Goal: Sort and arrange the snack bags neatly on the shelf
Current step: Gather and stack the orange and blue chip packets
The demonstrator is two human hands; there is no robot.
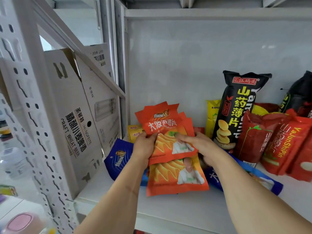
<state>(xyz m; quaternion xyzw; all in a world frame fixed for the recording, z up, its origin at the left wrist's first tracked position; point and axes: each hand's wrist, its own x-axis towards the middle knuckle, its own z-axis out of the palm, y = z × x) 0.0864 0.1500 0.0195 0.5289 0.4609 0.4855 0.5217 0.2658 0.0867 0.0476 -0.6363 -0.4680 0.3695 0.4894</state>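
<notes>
Both hands hold a stack of several orange chip bags point(166, 132) upright above the white shelf point(177, 210). My left hand point(145, 146) grips the stack's left edge, my right hand point(199, 146) its right side. One more orange bag point(175, 176) lies flat under the stack. Blue bags lie beneath it, one at the left point(118, 157) and one at the right point(263, 179). A tall black yam-chip bag point(236, 108) stands to the right, with several red bags point(276, 144) leaning beside it. Yellow bags point(134, 132) sit at the back.
Grey beer cartons point(76, 115) fill the neighbouring bay on the left, behind a perforated white upright point(30, 92). The shelf's white back panel point(194, 56) is bare above the bags. Another black bag point(298, 93) stands at the far right.
</notes>
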